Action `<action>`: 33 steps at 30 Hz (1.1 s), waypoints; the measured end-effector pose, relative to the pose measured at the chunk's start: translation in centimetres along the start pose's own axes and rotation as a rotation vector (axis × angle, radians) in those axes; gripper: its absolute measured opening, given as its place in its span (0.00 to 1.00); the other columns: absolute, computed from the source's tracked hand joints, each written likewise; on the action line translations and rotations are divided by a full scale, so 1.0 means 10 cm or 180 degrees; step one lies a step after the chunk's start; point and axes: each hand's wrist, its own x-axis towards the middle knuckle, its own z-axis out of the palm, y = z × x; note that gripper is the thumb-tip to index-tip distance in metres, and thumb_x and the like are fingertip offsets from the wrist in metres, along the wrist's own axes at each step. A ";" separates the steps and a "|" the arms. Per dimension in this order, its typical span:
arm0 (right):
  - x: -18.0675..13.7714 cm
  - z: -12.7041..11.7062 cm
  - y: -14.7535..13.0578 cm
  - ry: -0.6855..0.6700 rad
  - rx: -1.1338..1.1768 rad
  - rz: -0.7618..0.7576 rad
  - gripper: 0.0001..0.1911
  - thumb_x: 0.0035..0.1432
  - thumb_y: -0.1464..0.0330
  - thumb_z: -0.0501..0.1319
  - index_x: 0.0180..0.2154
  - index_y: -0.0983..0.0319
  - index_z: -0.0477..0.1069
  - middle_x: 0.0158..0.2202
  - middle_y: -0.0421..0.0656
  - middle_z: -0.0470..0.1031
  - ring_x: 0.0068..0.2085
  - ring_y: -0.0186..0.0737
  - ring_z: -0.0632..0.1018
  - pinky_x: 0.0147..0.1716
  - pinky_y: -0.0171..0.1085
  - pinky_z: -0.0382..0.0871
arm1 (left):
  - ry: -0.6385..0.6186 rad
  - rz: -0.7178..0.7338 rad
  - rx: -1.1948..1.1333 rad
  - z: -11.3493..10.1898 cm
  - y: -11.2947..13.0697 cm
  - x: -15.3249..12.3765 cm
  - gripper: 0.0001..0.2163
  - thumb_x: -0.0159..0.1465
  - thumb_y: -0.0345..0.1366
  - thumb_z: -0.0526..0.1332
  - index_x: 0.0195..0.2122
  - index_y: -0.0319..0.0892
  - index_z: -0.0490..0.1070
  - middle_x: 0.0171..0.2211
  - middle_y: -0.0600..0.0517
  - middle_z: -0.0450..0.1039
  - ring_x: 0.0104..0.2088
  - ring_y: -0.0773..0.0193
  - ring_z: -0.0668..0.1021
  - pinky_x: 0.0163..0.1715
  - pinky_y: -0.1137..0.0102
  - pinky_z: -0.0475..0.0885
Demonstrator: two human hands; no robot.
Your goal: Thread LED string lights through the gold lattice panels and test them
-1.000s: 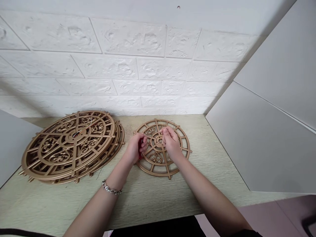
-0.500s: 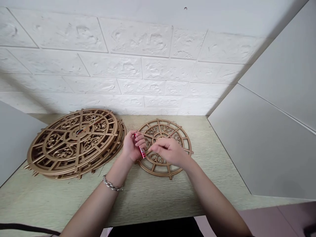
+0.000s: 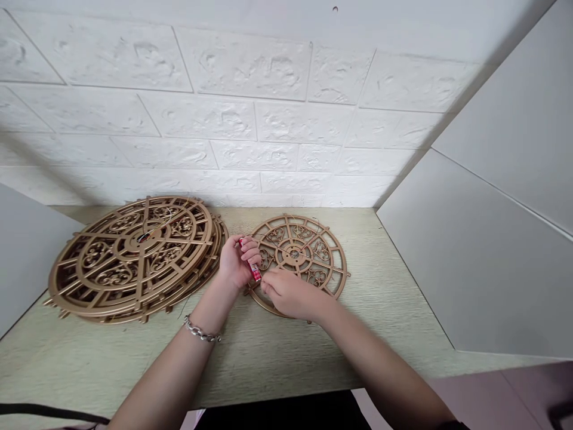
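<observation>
A small gold openwork disc (image 3: 308, 251) lies flat on the pale wooden table (image 3: 268, 352). My left hand (image 3: 237, 263) is closed round a small red tube (image 3: 253, 270) at the disc's left rim. My right hand (image 3: 286, 294) rests on the disc's near edge, fingers curled toward the tube's lower end; whether it pinches anything I cannot make out. A silver bracelet (image 3: 201, 335) sits on my left wrist.
A stack of larger gold openwork discs (image 3: 134, 257) lies to the left. A white brick-pattern wall (image 3: 268, 119) stands behind the table. Grey panels close in the right side (image 3: 470, 257) and the left side (image 3: 22, 257).
My right hand has drawn back from the disc's centre to its near edge. My left hand has lifted the red tube into view at the left rim.
</observation>
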 end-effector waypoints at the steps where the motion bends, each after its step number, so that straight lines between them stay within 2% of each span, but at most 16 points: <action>1: 0.00 0.00 0.00 -0.0023 -0.0045 0.0022 0.13 0.62 0.70 0.44 0.27 0.64 0.60 0.28 0.41 0.64 0.30 0.33 0.64 0.29 0.32 0.54 | -0.0005 -0.0002 -0.0013 0.00 0.00 0.00 0.08 0.56 0.28 0.48 0.19 0.41 0.52 0.12 0.60 0.52 0.08 0.75 0.57 0.08 0.79 0.52; 6: 0.00 0.00 -0.01 -0.0169 -0.0402 0.0182 0.14 0.63 0.65 0.46 0.31 0.63 0.65 0.27 0.41 0.68 0.28 0.33 0.66 0.26 0.32 0.50 | -0.0034 -0.0012 -0.0053 -0.01 0.02 0.00 0.08 0.55 0.28 0.48 0.20 0.41 0.52 0.12 0.60 0.52 0.08 0.75 0.58 0.09 0.79 0.53; 13: 0.06 0.07 0.07 0.0119 -0.0870 0.0163 0.17 0.64 0.60 0.46 0.34 0.63 0.68 0.32 0.44 0.72 0.31 0.36 0.71 0.26 0.33 0.53 | 0.0068 -0.0034 -0.0080 0.03 -0.01 -0.02 0.08 0.55 0.27 0.49 0.20 0.41 0.52 0.12 0.60 0.52 0.08 0.75 0.57 0.08 0.79 0.53; 17: 0.08 0.08 0.10 0.0239 -0.1046 0.0047 0.18 0.64 0.61 0.47 0.32 0.65 0.68 0.31 0.44 0.73 0.31 0.37 0.72 0.26 0.34 0.53 | 0.0228 0.0101 -0.0025 0.06 -0.06 -0.04 0.08 0.55 0.27 0.49 0.20 0.41 0.52 0.12 0.60 0.51 0.08 0.76 0.57 0.08 0.79 0.52; 21: 0.08 0.05 0.13 0.0294 -0.1194 -0.0216 0.17 0.64 0.63 0.48 0.31 0.66 0.68 0.30 0.44 0.73 0.32 0.36 0.72 0.29 0.34 0.55 | 0.0329 0.0239 0.0011 0.07 -0.10 -0.03 0.08 0.54 0.27 0.49 0.20 0.41 0.52 0.12 0.60 0.51 0.09 0.76 0.57 0.09 0.79 0.52; 24: 0.07 0.00 0.16 0.0382 -0.1290 -0.0257 0.16 0.63 0.63 0.49 0.31 0.65 0.68 0.30 0.43 0.73 0.32 0.35 0.71 0.29 0.34 0.54 | 0.0282 0.0231 0.0026 0.06 -0.11 -0.02 0.07 0.55 0.28 0.49 0.20 0.40 0.54 0.13 0.60 0.51 0.10 0.75 0.58 0.11 0.79 0.55; 27: 0.05 -0.07 0.21 0.0510 -0.1208 -0.0070 0.13 0.62 0.63 0.51 0.32 0.64 0.69 0.31 0.42 0.73 0.32 0.34 0.71 0.27 0.32 0.52 | 0.0236 0.0229 0.0140 0.06 -0.13 -0.03 0.06 0.56 0.33 0.48 0.23 0.40 0.57 0.14 0.58 0.53 0.12 0.73 0.60 0.13 0.76 0.61; 33: 0.06 -0.15 0.38 0.0843 -0.0875 0.0062 0.10 0.57 0.61 0.58 0.32 0.62 0.69 0.32 0.39 0.73 0.34 0.33 0.71 0.28 0.31 0.53 | 0.0168 0.0096 0.0507 0.09 -0.15 -0.06 0.12 0.58 0.40 0.47 0.26 0.38 0.62 0.19 0.53 0.60 0.19 0.66 0.67 0.21 0.67 0.69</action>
